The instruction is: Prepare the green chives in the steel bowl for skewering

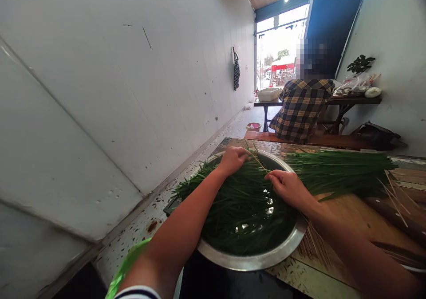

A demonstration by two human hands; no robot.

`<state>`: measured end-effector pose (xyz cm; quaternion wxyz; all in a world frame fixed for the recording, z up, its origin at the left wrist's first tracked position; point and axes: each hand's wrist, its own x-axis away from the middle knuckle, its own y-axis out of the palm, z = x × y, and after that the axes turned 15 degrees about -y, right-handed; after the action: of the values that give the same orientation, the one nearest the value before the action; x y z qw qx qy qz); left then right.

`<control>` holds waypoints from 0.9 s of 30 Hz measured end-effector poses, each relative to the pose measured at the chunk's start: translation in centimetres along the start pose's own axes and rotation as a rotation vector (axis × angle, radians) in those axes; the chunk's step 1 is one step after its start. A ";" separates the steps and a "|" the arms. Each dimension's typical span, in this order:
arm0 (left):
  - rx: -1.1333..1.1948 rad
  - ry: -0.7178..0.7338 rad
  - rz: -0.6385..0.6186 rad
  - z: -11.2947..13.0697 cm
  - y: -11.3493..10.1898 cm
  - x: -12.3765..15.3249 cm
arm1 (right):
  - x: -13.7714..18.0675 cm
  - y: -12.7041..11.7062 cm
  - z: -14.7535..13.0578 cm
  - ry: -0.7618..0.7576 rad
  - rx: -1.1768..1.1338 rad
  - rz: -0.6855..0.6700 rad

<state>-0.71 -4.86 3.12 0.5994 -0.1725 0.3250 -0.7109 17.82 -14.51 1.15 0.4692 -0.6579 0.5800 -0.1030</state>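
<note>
A thin wooden skewer [258, 162] slants between my two hands above a wide metal basin [253, 263]. My left hand [234, 160] is closed at the skewer's far end, with green blades by its fingertips. At the near end my right hand [283, 186] pinches the skewer, a bit of green at the fingers. Exactly what lies under the fingertips is hidden. Long garlic chives [233, 206] fill the basin below, some in shiny water and some hanging over its left rim.
More chives [339, 170] lie on a wooden board [346, 206] at the right. Loose skewers [314, 243] sit beside the basin, others [396, 197] farther right. A person in a plaid shirt [304, 108] sits ahead at another table. A white wall [133, 90] bounds the left.
</note>
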 end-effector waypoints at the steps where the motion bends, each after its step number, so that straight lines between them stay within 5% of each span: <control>1: -0.027 0.025 -0.014 0.3 -0.1 0.2 | 0.0 0.0 0.1 -0.002 -0.007 0.002; 7: -0.153 0.221 -0.250 1.9 -0.9 1.5 | -0.1 0.2 0.2 0.006 -0.053 0.006; 12: -0.250 0.092 0.030 0.9 -1.1 0.7 | -0.2 0.2 0.1 0.017 -0.021 -0.013; 20: -0.516 0.176 -0.015 0.0 -0.3 0.1 | -0.1 0.3 -0.2 0.001 0.031 -0.019; 27: -0.417 0.107 0.015 0.1 0.0 0.4 | -0.1 0.2 -0.5 -0.007 0.018 -0.012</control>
<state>-0.74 -5.33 3.18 0.5379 -0.2524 0.4978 -0.6318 17.33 -14.66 1.36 0.4766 -0.6572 0.5737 -0.1089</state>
